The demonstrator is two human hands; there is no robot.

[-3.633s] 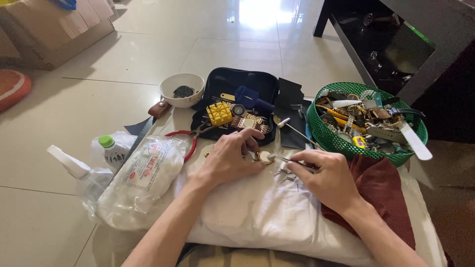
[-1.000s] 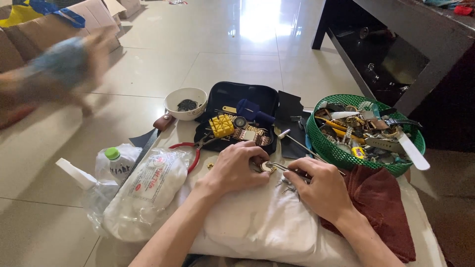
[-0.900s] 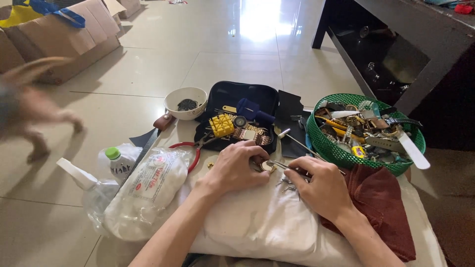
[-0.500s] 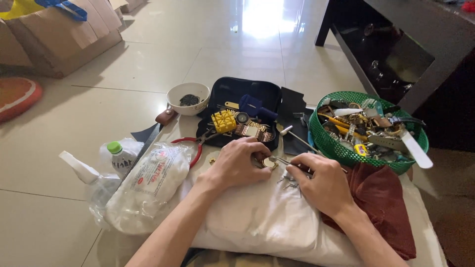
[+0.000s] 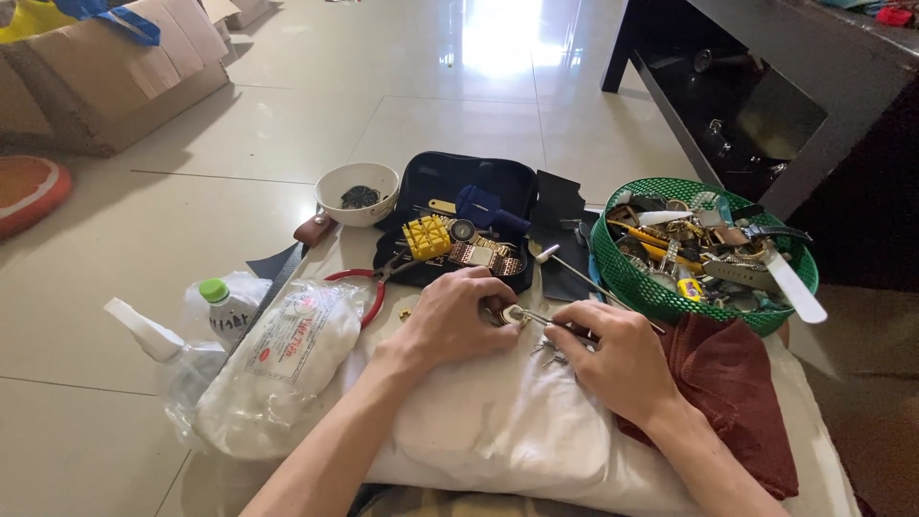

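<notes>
While both hands meet over the white cloth-covered cushion point(image 5: 507, 431), a small round metal watch part point(image 5: 510, 313) sits pinched between them.

Left hand point(image 5: 455, 321) curls its fingers down onto the part, pinning it to the cushion; right hand point(image 5: 613, 354) grips a thin metal tool point(image 5: 544, 321) whose tip touches the part. Behind them lie an open black tool case point(image 5: 469, 206) and red-handled pliers point(image 5: 364, 282); 1 green mesh basket point(image 5: 622, 268) of watch pieces stands at right, above a dark red cloth point(image 5: 737, 402).
</notes>
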